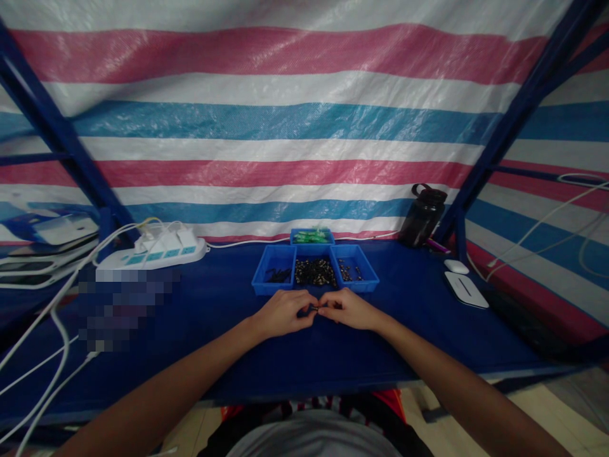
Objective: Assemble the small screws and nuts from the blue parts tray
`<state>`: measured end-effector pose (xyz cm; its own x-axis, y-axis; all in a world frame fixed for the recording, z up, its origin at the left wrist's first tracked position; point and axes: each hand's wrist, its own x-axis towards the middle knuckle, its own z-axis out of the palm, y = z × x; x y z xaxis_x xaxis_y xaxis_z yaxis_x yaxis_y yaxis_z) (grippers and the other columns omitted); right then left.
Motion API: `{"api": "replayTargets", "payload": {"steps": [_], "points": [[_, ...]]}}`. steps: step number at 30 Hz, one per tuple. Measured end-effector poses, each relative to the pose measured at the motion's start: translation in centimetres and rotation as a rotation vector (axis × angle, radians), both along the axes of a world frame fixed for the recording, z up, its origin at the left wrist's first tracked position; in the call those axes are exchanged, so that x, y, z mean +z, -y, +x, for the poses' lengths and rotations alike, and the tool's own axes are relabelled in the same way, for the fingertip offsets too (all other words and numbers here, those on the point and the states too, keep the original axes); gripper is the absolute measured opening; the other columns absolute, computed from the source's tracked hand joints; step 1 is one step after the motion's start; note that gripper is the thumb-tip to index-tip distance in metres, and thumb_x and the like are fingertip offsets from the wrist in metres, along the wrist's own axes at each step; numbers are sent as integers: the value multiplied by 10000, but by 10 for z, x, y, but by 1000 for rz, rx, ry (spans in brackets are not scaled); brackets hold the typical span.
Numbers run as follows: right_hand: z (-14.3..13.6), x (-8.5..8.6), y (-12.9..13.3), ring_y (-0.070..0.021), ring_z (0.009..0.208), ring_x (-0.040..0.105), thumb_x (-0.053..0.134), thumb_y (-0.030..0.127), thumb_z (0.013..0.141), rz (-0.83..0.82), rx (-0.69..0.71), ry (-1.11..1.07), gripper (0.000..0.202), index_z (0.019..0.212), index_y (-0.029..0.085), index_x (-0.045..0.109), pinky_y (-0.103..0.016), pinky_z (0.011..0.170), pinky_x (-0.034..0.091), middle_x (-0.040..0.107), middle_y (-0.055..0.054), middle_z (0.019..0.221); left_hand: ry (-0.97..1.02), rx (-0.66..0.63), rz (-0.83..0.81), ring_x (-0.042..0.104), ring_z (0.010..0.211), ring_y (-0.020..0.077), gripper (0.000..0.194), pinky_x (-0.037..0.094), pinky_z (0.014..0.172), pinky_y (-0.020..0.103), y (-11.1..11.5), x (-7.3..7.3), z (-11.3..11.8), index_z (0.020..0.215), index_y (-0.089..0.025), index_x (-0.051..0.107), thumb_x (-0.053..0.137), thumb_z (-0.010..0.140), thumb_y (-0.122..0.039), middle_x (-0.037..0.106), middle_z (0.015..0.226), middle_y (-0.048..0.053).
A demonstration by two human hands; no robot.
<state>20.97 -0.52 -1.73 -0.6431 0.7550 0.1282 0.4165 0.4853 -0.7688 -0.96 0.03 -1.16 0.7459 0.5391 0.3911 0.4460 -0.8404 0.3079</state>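
Note:
My left hand (285, 312) and my right hand (349, 309) meet fingertip to fingertip over the blue table, just in front of the bins. Between them is a small dark part (314, 308), pinched at its two ends; its exact kind is too small to make out. Beyond my hands, the middle blue bin (314, 250) holds a heap of small black and brass-coloured pieces (314, 271). In the left blue bin (278, 257) lie thin black pieces (278, 275). A few small metallic pieces (351, 273) are in the right blue bin (364, 259).
Behind the bins, a smaller blue tray (293, 240) holds green packets (311, 237). A white power strip (162, 254) with plugs and cables is at left. At right stand a black bottle (421, 216), a white case (456, 266) and a white flat device (466, 289). Striped sheeting (285, 120) hangs behind.

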Motion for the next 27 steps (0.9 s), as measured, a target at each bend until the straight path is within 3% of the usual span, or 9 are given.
{"api": "replayTargets", "payload": {"steps": [27], "points": [[0, 0, -1, -75, 479, 396, 554, 390, 881, 28, 7, 7, 255, 872, 144, 618, -191, 459, 274, 467, 65, 542, -29, -3, -41, 545, 606, 95, 116, 383, 566, 180, 1, 4, 0, 918, -182, 598, 567, 808, -205, 581, 724, -28]]}}
